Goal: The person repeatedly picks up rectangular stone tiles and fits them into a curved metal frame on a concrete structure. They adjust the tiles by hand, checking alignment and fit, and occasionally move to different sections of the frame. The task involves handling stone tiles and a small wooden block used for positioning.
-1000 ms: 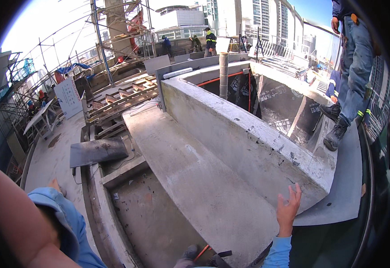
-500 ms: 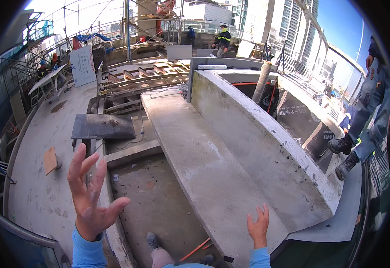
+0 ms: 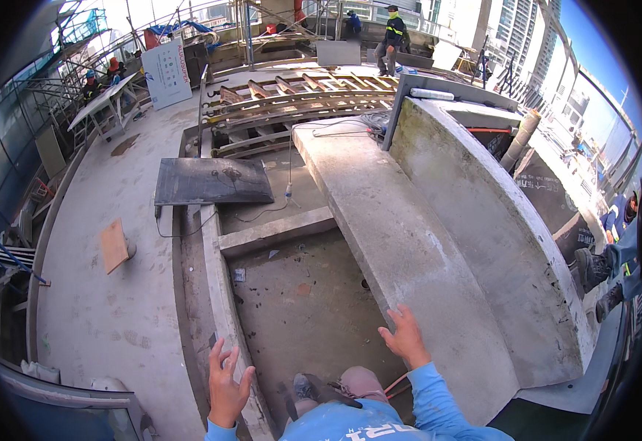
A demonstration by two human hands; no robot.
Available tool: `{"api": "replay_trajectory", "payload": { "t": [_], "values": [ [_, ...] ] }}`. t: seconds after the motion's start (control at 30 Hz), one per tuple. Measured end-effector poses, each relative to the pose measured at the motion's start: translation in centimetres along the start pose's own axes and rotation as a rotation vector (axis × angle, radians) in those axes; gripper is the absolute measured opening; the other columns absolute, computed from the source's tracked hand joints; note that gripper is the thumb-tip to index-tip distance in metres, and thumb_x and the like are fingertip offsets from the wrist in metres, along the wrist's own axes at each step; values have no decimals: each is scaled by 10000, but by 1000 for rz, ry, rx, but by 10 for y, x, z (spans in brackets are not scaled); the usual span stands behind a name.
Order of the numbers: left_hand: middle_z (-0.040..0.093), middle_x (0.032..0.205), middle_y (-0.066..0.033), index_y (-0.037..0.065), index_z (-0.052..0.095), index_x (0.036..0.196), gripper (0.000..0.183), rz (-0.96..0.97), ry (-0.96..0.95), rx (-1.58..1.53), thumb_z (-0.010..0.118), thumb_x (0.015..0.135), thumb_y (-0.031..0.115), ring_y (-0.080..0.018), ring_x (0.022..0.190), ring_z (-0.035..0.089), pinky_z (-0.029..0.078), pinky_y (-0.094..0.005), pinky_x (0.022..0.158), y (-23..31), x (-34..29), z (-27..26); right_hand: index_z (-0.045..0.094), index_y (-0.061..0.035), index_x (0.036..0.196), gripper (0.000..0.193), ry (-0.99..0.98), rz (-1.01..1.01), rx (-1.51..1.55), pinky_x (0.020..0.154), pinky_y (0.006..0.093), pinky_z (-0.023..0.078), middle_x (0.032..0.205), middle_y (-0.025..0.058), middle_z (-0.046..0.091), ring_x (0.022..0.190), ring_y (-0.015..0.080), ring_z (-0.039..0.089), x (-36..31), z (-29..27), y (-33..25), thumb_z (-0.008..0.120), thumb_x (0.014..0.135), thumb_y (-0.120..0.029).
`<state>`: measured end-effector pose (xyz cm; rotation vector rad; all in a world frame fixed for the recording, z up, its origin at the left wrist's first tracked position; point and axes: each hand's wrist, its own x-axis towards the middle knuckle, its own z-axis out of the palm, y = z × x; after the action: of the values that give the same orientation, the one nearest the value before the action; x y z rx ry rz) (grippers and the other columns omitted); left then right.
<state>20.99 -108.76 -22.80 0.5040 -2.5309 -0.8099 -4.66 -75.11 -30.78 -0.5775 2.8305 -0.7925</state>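
My left hand (image 3: 228, 386) is raised over the low concrete kerb (image 3: 227, 309), fingers apart and holding nothing. On the right, my right hand (image 3: 407, 337) is beside the edge of the long concrete ledge (image 3: 402, 213), its fingers spread with nothing in them. Whether it touches the ledge I cannot tell. Between the kerb and the ledge lies a sunken bay (image 3: 310, 294) with a wet-looking floor and small scraps. My boot (image 3: 304, 386) and knee show at the lower edge.
A dark panel (image 3: 214, 181) lies across the kerb with a cable near it. Beyond are curved timber frames (image 3: 291, 99). A brown board (image 3: 114, 246) stands on the left walkway. A concrete wall (image 3: 483, 220) rises right of the ledge; a person's boots (image 3: 591, 269) are beside it. Other people work farther off.
My view has shifted left and tilted down. The left hand has lowered toward the kerb, and the right hand has come nearer the ledge's left edge. The person at right is now less in view.
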Motion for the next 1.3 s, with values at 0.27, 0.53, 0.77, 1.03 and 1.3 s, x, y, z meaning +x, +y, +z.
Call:
{"api": "replay_trajectory", "payload": {
  "t": [0.27,0.53,0.77,1.03,1.3],
  "values": [
    [471,1481,-251,-46,632,1294,505,-19,-29,50,795,835,85,-373,1112,646,552,-441,931,-46,119,32,586,-33,1404,614,-95,72,76,1151,484,410,1549,283,417,1414,437,445,128,36,-5,755,882,-308],
    [508,1462,-218,35,601,1355,525,279,-345,61,773,887,200,-354,1154,635,517,-448,961,0,317,152,565,-26,1430,637,-106,114,51,1123,511,428,1555,273,415,1387,446,471,313,21,35,750,884,-297],
    [594,1377,-157,54,594,1380,499,350,-421,139,718,948,271,-330,1184,618,498,-426,972,-19,451,166,560,18,1401,644,-23,23,67,1133,507,408,1527,295,433,1405,457,434,435,12,37,768,867,-276],
    [651,1282,-153,36,606,1372,478,79,-514,110,679,976,293,-329,1138,637,497,-432,951,-128,500,153,591,-19,1382,638,-297,-22,3,1106,513,433,1491,276,472,1361,452,483,530,102,-40,778,852,-321],
    [674,1218,-164,26,635,1316,496,125,-261,73,778,871,190,-348,1092,645,500,-438,948,-248,647,85,590,-56,1394,598,-397,-160,-41,1059,494,471,1425,213,555,1278,404,568,638,132,-204,750,890,-334]
  ]
}}
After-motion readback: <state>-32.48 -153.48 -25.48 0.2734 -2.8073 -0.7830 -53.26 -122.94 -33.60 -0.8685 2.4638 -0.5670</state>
